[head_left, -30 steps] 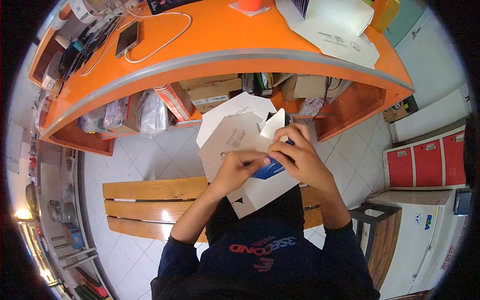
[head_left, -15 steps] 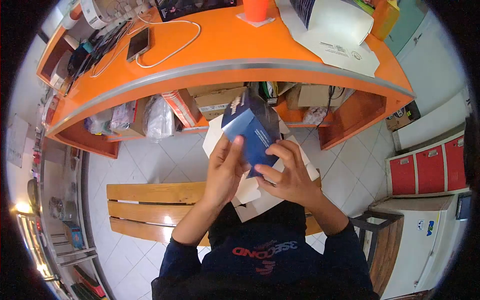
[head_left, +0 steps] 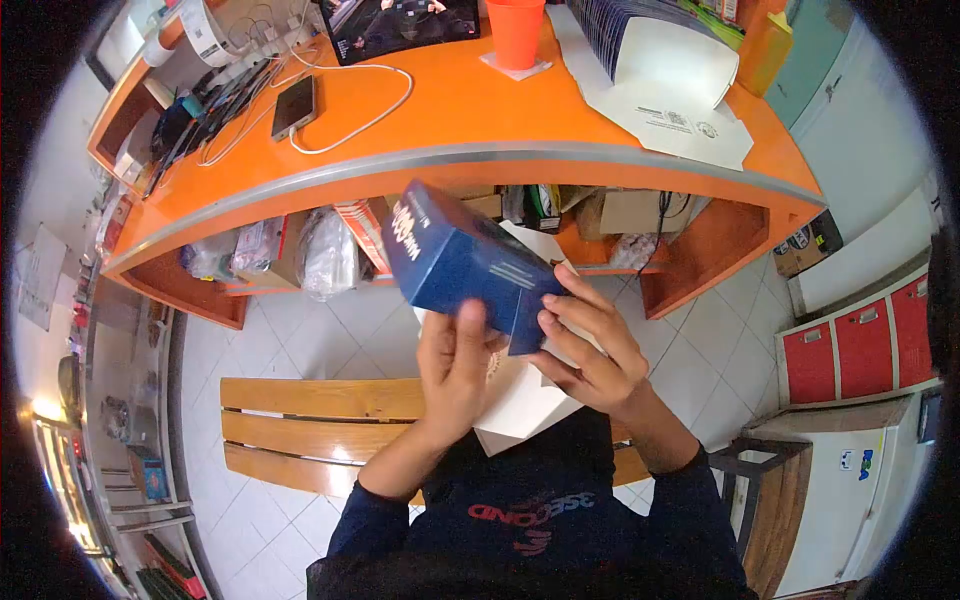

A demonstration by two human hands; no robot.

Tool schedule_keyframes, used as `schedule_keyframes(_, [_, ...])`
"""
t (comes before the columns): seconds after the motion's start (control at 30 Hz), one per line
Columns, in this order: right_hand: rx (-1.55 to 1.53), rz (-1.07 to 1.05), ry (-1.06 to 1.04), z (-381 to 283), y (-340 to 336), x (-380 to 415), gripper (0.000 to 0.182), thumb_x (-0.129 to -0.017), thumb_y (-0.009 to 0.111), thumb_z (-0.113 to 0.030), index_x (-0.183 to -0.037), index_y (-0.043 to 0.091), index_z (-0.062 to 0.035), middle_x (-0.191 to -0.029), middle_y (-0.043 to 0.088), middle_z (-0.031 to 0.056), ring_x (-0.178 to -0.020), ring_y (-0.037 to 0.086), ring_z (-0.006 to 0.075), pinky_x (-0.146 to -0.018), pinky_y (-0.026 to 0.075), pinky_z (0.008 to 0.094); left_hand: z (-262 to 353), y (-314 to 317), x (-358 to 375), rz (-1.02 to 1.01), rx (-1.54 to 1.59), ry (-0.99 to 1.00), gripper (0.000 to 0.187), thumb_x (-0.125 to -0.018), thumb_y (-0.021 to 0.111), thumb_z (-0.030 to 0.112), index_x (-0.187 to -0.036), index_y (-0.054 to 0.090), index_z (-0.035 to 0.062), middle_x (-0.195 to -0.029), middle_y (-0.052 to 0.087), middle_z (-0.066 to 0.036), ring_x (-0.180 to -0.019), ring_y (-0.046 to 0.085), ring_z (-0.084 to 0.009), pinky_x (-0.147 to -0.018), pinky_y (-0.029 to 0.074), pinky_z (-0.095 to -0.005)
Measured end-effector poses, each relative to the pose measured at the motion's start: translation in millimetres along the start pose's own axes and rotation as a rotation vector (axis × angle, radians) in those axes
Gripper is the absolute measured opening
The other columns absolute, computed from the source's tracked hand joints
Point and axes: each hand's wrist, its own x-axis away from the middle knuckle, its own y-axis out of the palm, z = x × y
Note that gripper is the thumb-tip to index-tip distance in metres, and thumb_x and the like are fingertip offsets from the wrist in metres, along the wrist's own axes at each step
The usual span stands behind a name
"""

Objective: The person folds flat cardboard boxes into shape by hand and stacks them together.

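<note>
A dark blue box (head_left: 455, 262) with white lettering is held up at the centre, tilted, in front of the desk's shelf. My left hand (head_left: 459, 368) grips its lower left edge, with the thumb on the near face. At the box's right end, my right hand (head_left: 598, 345) holds the edge and a flap between thumb and fingers. Below the box, white card sheets (head_left: 525, 400) lie over my lap, partly hidden by both hands.
An orange desk (head_left: 450, 100) curves across the top, bearing a phone (head_left: 294, 108), a screen, an orange cup (head_left: 516, 32) and a row of blue-and-white folded card (head_left: 675, 60). A wooden bench (head_left: 300, 435) is at left; red lockers (head_left: 865, 345) and a white cabinet stand at right.
The blue box has turned and moved left and toward the camera, showing a larger lettered side. My right hand has shifted slightly right. The view has tilted a little.
</note>
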Motion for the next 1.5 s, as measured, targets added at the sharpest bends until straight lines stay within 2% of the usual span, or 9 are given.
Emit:
schedule_keyframes(0.17, [-0.057,0.011,0.012,1.9,-3.8,-2.3,0.04,-0.069,0.081,-0.01,-0.102,0.064,0.0032,-0.11,0.059,0.0162,-0.113,0.056,0.0409,-0.093,0.051,0.0474,-1.5,-10.9,10.7,-0.043,-0.314,0.015,0.028,-0.101,0.043,0.022,-0.114,0.05,-0.0025,-0.097,0.061,-0.007,-0.084,0.06,-0.0115,-0.074,0.051,-0.0282])
schedule_keyframes(0.37, [-0.185,-0.096,-0.279,2.4,-17.0,2.3,0.031,-0.073,0.076,-0.007,-0.099,0.063,0.0056,-0.106,0.063,0.0169,-0.109,0.06,0.0362,-0.094,0.051,0.0477,24.2,-3.0,-11.4,0.016,-0.139,0.022,0.027,-0.1,0.046,0.019,-0.117,0.05,-0.001,-0.1,0.061,-0.004,-0.084,0.059,-0.0094,-0.075,0.051,-0.0261])
schedule_keyframes(0.5, [-0.338,0.044,-0.278,-4.0,-20.3,7.0,0.026,-0.077,0.072,-0.009,-0.102,0.065,-0.0012,-0.109,0.061,0.0137,-0.109,0.06,0.0327,-0.095,0.051,0.047,28.5,-5.0,-20.2,-0.058,-0.061,0.048,0.028,-0.101,0.045,0.019,-0.122,0.048,0.0015,-0.109,0.059,-0.006,-0.09,0.059,-0.0106,-0.076,0.05,-0.0271])
schedule_keyframes(0.67, [0.111,0.194,-0.101,-10.7,-15.4,3.5,0.034,-0.071,0.078,-0.013,-0.102,0.068,-0.0052,-0.113,0.061,0.01,-0.107,0.059,0.0297,-0.09,0.052,0.0389,25.0,7.1,-8.1,-0.177,0.115,0.024,0.03,-0.101,0.042,0.018,-0.128,0.041,0.0053,-0.116,0.056,-0.008,-0.094,0.06,-0.0138,-0.082,0.05,-0.0299])
schedule_keyframes(0.97, [0.071,0.077,-0.001,-9.3,-18.9,-25.8,0.035,-0.071,0.078,-0.013,-0.102,0.068,-0.0005,-0.111,0.064,0.0136,-0.114,0.056,0.0356,-0.092,0.051,0.0442,7.0,9.7,7.6,-0.1,-0.225,0.056,0.026,-0.101,0.042,0.019,-0.119,0.047,0.0006,-0.112,0.057,-0.011,-0.1,0.059,-0.0177,-0.081,0.051,-0.032])
schedule_keyframes(1.13, [-0.015,-0.065,-0.138,-0.7,-27.8,-24.5,0.032,-0.068,0.08,-0.012,-0.096,0.068,0.0014,-0.106,0.065,0.0141,-0.11,0.059,0.0342,-0.089,0.053,0.0446,24.3,3.6,-1.3,-0.184,-0.048,0.013,0.021,-0.1,0.044,0.017,-0.112,0.051,0.001,-0.107,0.059,-0.009,-0.093,0.057,-0.0132,-0.08,0.048,-0.0292])
schedule_keyframes(1.27, [0.093,0.092,-0.131,-1.7,-20.6,-21.9,0.03,-0.066,0.081,-0.013,-0.09,0.07,0.0009,-0.093,0.069,0.0107,-0.101,0.064,0.033,-0.08,0.057,0.0397,12.1,19.8,2.5,-0.016,-0.288,0.095,0.021,-0.1,0.044,0.016,-0.104,0.055,-0.0018,-0.093,0.062,-0.005,-0.079,0.058,-0.011,-0.068,0.049,-0.0252])
schedule_keyframes(1.43, [0.049,0.17,-0.007,11.4,-24.3,-21.0,0.024,-0.065,0.082,-0.013,-0.085,0.071,-0.0029,-0.091,0.068,0.0095,-0.099,0.063,0.0292,-0.085,0.055,0.0383,4.4,29.7,1.5,-0.238,-0.611,0.154,0.024,-0.099,0.047,0.015,-0.089,0.061,-0.0027,-0.079,0.064,-0.011,-0.069,0.058,-0.0123,-0.054,0.046,-0.0301])
schedule_keyframes(1.5, [-0.295,0.127,0.086,37.1,-39.8,-18.2,0.053,-0.063,0.084,-0.023,-0.108,0.064,-0.0046,-0.113,0.061,0.0135,-0.107,0.059,0.0286,-0.087,0.053,0.0391,17.8,31.8,-7.4,-0.429,-0.945,0.184,0.019,-0.097,0.05,0.012,-0.091,0.061,-0.0024,-0.078,0.064,-0.015,-0.066,0.061,-0.017,-0.054,0.047,-0.0339])
